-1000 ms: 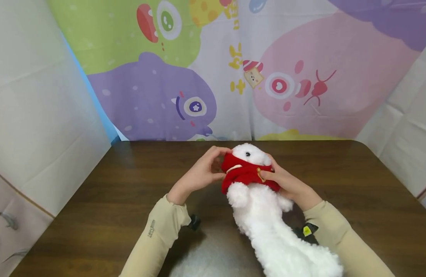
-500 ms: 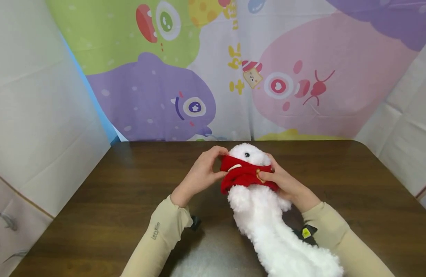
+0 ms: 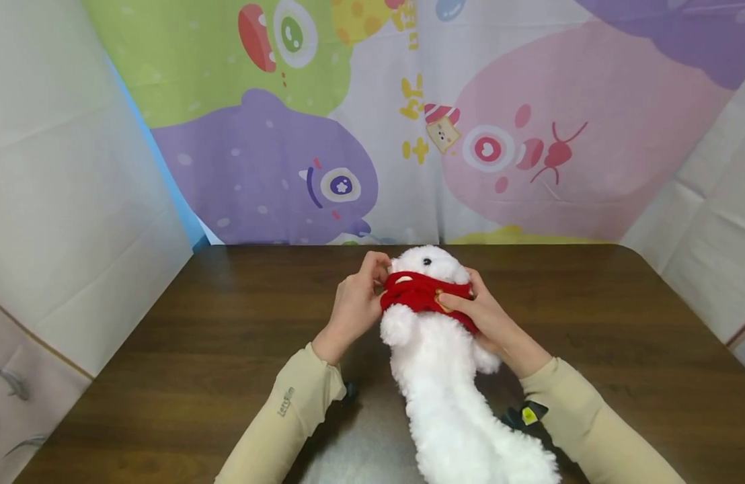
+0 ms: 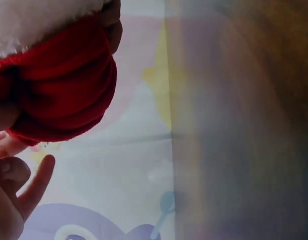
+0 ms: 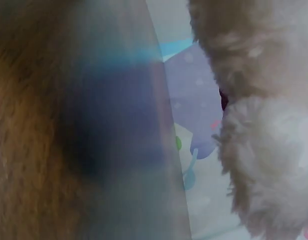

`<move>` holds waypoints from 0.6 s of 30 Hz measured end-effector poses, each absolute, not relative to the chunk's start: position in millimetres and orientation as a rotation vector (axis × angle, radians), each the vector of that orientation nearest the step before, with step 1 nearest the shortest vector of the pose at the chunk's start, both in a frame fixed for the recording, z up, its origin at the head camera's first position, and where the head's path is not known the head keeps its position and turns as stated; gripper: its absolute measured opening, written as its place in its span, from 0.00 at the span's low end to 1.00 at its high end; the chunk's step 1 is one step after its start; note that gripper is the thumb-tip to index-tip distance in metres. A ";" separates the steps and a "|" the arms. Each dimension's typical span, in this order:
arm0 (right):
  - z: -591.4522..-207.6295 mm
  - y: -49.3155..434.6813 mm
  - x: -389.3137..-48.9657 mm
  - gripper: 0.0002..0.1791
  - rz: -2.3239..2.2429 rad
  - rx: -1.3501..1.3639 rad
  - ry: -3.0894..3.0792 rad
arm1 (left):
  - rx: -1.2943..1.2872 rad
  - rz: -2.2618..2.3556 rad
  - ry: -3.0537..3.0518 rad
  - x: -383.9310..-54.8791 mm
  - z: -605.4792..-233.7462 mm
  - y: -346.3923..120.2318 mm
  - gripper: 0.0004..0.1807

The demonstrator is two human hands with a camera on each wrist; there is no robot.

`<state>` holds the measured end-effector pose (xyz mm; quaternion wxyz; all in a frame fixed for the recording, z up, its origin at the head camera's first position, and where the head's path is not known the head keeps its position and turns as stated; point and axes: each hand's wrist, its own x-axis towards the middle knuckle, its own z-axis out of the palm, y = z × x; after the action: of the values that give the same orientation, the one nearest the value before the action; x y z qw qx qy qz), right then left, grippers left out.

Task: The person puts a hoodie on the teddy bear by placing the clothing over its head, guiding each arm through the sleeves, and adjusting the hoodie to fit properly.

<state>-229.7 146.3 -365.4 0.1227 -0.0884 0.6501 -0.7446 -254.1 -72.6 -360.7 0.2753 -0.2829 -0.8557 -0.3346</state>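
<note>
Two hands at work on one toy. The left hand (image 3: 353,306) pinches the left edge of a red garment (image 3: 417,292) with thumb and curled fingers; the right hand (image 3: 496,319) grips its right side, the thumb laid across the front beside one gold ornament (image 3: 443,302). Compared with half a second earlier, both hands and the toy lie slightly farther left, the left thumb is closer in against the cloth, and the garment's left part is bunched higher. The garment encircles the neck of one white plush toy (image 3: 436,383), which extends from the far-middle of the table (image 3: 197,349) toward the near edge, its near end swung left. One dark eye (image 3: 427,262) and two forelimbs (image 3: 399,325) are visible. Outward lie two beige sleeves (image 3: 294,407) and two dark wrist pieces (image 3: 520,415), the right bearing one yellow patch. Beyond the table's far edge hangs one printed cloth (image 3: 403,195).
</note>
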 end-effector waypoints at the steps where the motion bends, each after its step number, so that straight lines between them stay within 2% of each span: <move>1: -365.6 146.1 -230.0 0.29 -2.177 -0.256 1.914 | -0.757 -0.914 -2.306 -254.4 -360.9 -72.5 0.19; 9: -369.7 146.0 -235.5 0.35 -2.140 -0.180 2.149 | -0.799 -1.452 -2.557 -250.9 -353.2 -79.5 0.13; 13: -372.8 143.3 -236.4 0.38 -2.106 -0.111 2.205 | -0.813 -1.510 -2.659 -242.9 -342.4 -81.2 0.08; 18: -375.7 140.5 -236.6 0.40 -2.108 -0.048 2.277 | -0.762 -1.554 -2.712 -250.0 -350.1 -80.7 0.08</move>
<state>-236.6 140.5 -375.7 0.0191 -0.0155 0.7336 -0.6791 -250.0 -80.7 -350.1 -0.0377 -0.2365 -0.8424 -0.4827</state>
